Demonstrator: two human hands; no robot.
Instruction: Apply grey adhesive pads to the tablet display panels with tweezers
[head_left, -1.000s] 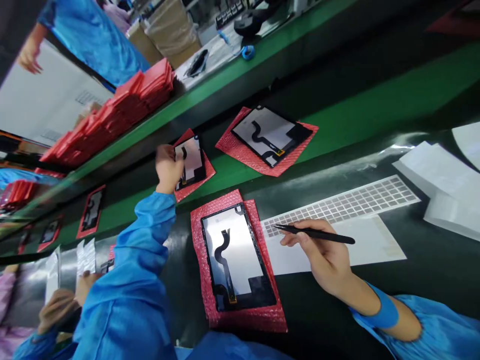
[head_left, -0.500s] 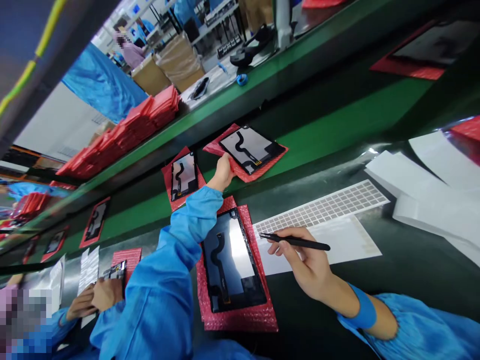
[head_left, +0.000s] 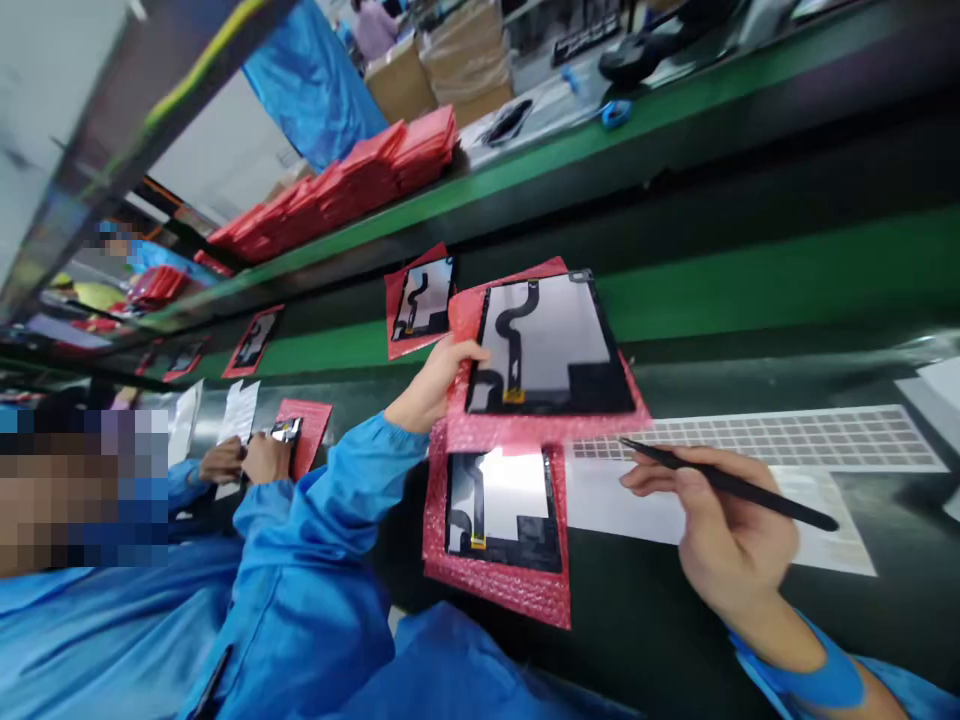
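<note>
My left hand [head_left: 433, 385] grips the edge of a red bubble-wrap sheet [head_left: 465, 345] and holds it up, overlapping the top of the nearer sheet. On it lies a tablet display panel [head_left: 544, 345] with a black ribbon cable on its silvery back. Below, a second panel [head_left: 501, 510] rests on its own red bubble-wrap sheet [head_left: 495, 590]. My right hand [head_left: 720, 520] pinches black tweezers [head_left: 727, 490] above a white paper sheet [head_left: 637, 510]. A third panel [head_left: 421, 300] lies farther off on red wrap.
A perforated grid label sheet [head_left: 757, 440] lies beside my right hand. A co-worker's hands [head_left: 255, 460] work at the left, near a small part on red wrap. Stacked red bubble-wrap bags [head_left: 337, 190] fill a shelf with a green edge. Cardboard boxes stand behind.
My left hand has taken hold of the far red sheet and drawn it with its panel toward me, onto the nearer sheet. My right hand still holds the tweezers. The view has turned.
</note>
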